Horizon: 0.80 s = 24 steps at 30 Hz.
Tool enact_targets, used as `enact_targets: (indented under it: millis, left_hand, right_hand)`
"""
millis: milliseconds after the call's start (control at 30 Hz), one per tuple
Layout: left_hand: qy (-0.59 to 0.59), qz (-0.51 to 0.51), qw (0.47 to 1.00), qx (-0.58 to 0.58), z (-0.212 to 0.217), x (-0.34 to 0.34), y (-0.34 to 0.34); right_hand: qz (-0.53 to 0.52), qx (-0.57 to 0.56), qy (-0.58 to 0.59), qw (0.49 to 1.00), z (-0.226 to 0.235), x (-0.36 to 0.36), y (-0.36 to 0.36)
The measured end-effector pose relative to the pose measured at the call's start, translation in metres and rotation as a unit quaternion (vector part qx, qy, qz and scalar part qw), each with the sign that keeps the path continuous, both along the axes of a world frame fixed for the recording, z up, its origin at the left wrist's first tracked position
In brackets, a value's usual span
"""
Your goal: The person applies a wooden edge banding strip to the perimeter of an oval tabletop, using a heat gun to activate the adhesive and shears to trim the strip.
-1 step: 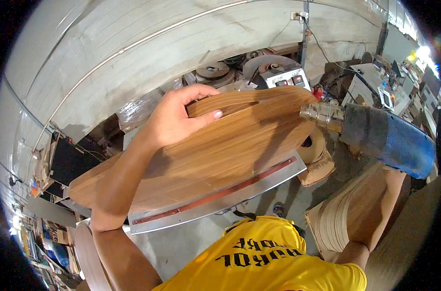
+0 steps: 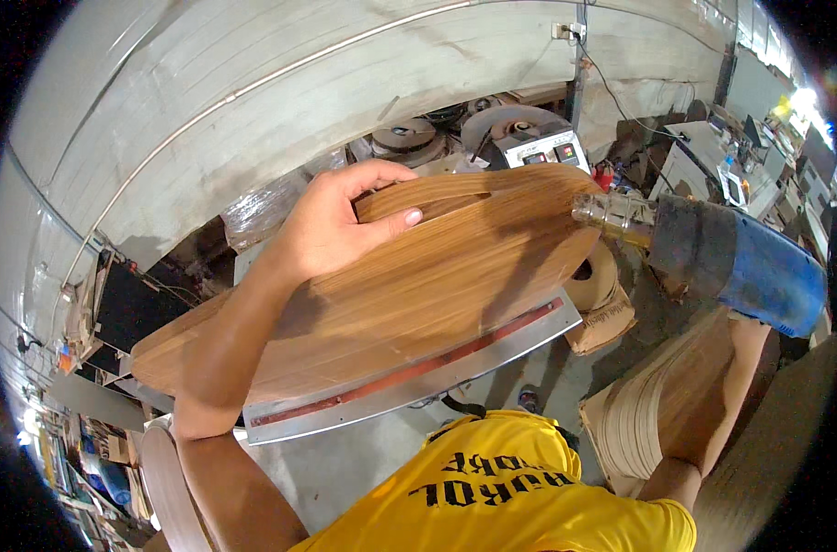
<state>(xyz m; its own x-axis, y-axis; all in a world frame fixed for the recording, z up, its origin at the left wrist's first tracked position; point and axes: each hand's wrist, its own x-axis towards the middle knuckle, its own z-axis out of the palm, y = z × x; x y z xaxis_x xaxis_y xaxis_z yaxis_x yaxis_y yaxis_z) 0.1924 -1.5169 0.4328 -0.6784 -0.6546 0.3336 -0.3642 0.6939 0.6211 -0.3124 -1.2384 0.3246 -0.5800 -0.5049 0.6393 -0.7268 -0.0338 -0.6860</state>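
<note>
A long oval wood-grain panel (image 2: 437, 276) lies tilted across the middle. At its far edge my left hand (image 2: 331, 221) is closed, thumb on the upper face and fingers over the rim. Next to that thumb, a narrow dark gap (image 2: 455, 204) runs between the panel's face and a curved strip along the edge. To the right, a blue and dark grey heat gun (image 2: 740, 262) points its clear-looking nozzle at the panel's right end. Below the gun's body shows the wrist of my right hand (image 2: 748, 324), which holds the gun; its fingers are hidden.
Under the panel's near side runs a metal machine edge (image 2: 418, 373) with a red-brown strip. A control box (image 2: 547, 152) and round discs (image 2: 404, 138) stand behind. A cardboard-wrapped roll (image 2: 607, 304) and stacked curved boards (image 2: 630, 423) are at the right.
The heat gun's nozzle has shifted very slightly to the right. My left hand and the panel look the same.
</note>
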Motion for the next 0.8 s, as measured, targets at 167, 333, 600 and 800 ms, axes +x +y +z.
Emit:
enact_targets:
  millis: [167,333,600,800]
  left_hand:
    - [0.055,-0.032,0.997,-0.039,-0.006,-0.008,-0.013]
    - [-0.008,0.015,1.000,0.000,0.003,0.003,0.001]
    - [-0.073,0.123,0.975,-0.171,-0.004,-0.016,0.022]
    - [-0.067,0.131,0.983,-0.107,0.000,-0.046,0.016]
  right_hand:
    - [0.020,-0.038,0.035,0.998,0.019,-0.005,-0.043]
    - [0.018,-0.055,0.082,0.995,0.052,0.006,-0.052]
    - [0.018,-0.061,0.082,0.995,0.049,-0.010,-0.065]
    - [0.006,-0.079,0.096,0.992,0.053,-0.026,-0.060]
